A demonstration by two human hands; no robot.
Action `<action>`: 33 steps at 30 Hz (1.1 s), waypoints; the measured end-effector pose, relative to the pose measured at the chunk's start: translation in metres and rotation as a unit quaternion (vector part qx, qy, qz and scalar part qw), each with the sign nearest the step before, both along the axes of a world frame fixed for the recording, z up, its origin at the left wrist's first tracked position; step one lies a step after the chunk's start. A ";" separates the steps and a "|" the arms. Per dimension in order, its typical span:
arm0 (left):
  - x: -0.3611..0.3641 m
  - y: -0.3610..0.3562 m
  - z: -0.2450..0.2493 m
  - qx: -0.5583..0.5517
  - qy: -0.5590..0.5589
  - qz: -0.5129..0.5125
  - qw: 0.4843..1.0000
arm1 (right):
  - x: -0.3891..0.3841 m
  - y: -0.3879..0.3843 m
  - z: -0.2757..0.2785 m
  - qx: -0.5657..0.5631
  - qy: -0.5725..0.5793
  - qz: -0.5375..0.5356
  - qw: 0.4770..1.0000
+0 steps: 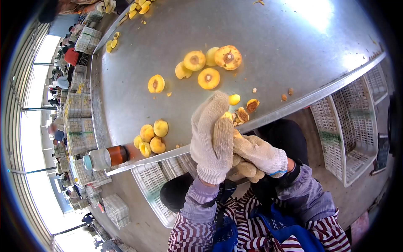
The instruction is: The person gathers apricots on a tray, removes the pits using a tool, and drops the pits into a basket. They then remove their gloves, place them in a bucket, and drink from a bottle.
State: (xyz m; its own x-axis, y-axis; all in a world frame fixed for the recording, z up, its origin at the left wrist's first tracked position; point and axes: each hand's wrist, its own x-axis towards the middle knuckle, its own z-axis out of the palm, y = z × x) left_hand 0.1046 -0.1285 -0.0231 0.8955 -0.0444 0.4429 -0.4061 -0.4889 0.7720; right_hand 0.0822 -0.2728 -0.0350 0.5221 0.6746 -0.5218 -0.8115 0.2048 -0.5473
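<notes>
My left hand (213, 136), in a beige knit glove, is curled at the table's front edge, with a bit of yellow fruit (228, 115) showing at its fingers. Against it lies my gloved right hand (257, 155), fingers bent, with a little orange-yellow showing at its tip. Just beyond the left fingertips is a small yellow piece (234, 99). Dark pits and scraps (242, 114) lie beside them. Halved yellow fruits (208, 78) with brown centres sit further up the metal table (138, 75). Another group of fruits (157, 145) is left of my left hand.
A jar of reddish-brown liquid (107, 157) stands at the table's left corner. White plastic crates (348, 130) are below the edge at right, another crate (153, 185) below at left. More fruit pieces (112, 43) lie at far upper left. People and stacked crates (79, 98) fill the left background.
</notes>
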 end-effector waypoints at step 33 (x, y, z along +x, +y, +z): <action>0.012 -0.003 -0.021 0.051 -0.121 0.033 0.991 | -0.004 0.002 -0.007 0.015 -0.009 -0.036 0.999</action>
State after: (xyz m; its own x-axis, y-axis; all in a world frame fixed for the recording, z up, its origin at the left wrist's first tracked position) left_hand 0.1164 -0.1312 -0.0441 0.7659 -0.0442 0.6414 -0.5377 -0.5910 0.6013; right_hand 0.0780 -0.2710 -0.0419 0.5780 0.6509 -0.4923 -0.7849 0.2782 -0.5537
